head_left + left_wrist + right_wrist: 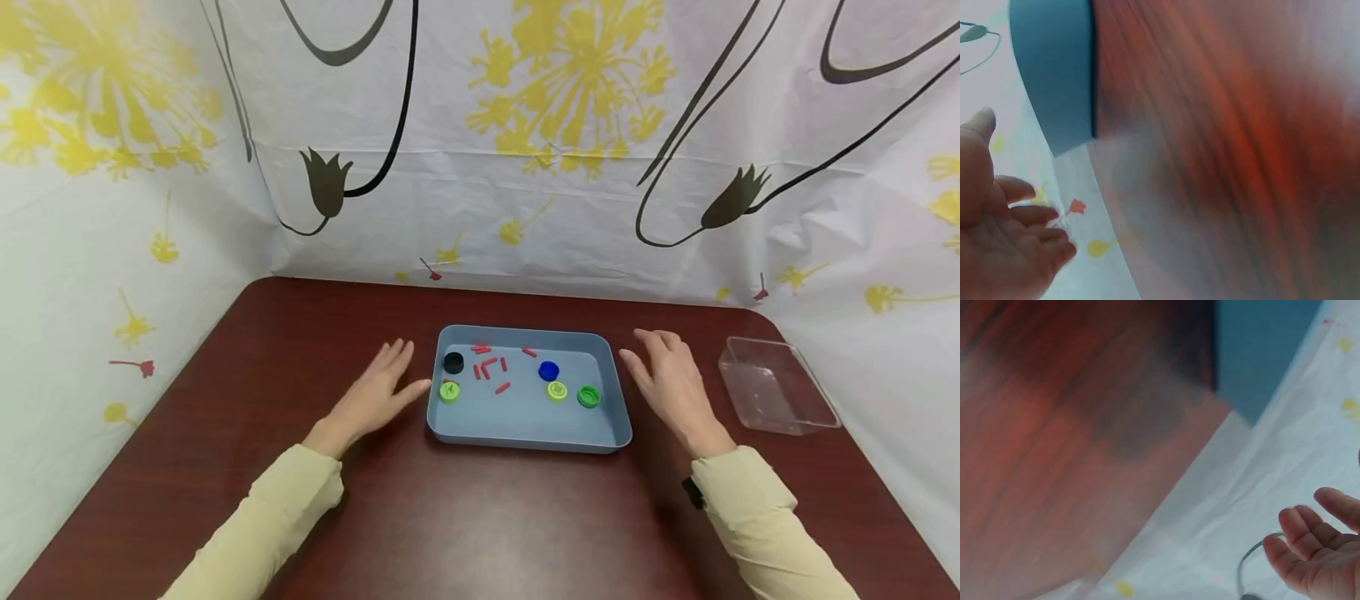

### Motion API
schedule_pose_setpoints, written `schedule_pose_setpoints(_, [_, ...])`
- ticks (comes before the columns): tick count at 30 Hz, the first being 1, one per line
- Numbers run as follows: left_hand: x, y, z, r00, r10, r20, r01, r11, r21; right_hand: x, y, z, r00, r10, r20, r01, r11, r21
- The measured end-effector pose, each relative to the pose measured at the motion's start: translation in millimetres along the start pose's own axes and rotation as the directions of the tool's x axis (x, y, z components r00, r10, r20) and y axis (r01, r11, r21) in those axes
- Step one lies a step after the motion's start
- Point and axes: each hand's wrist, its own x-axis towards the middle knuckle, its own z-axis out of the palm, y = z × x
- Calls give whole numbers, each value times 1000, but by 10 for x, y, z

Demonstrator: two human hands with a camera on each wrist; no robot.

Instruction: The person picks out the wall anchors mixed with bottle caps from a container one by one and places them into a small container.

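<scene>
A blue-grey tray (510, 421) lies on the table between my two hands. Inside it are several small red sticks (502, 387), a black cap (453, 362), a dark blue cap (549, 371), a green cap (588, 397) and two yellow-green round pieces, one on the left (449, 392) and one on the right (557, 391). My left hand (375, 392) is beside the tray's left side, fingers extended, holding nothing. On the other side, my right hand (671, 383) is just off the tray's right edge with loosely bent fingers and nothing in its grasp.
A clear plastic box (776, 383) stands at the right of the dark red wooden table (480, 517). White patterned sheeting (450, 200) hangs behind the table and along both sides.
</scene>
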Motion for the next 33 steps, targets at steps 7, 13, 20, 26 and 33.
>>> schedule_pose_setpoints(7, [-123, 109, 28, 996, 25, 81, -10, 984, -179, 30, -356, 207, 999, -48, -10, 48, 997, 65])
schedule_pose_setpoints(13, [-138, 144, 66, 994, 9, 113, 24, 958, -284, 48, -636, 422, 986, -12, 164, -19, 982, 188])
schedule_pose_setpoints(20, [-134, 178, 156, 990, -17, 139, 61, 945, -323, 84, -862, 624, 956, 19, 293, -87, 972, 219])
schedule_pose_setpoints(26, [-136, 189, 212, 991, -33, 133, 74, 945, -318, 93, -959, 789, 929, 67, 363, -131, 979, 155])
schedule_pose_setpoints(33, [-125, 172, 231, 990, -38, 134, 80, 945, -318, 92, -1022, 911, 915, 104, 389, -163, 979, 122])
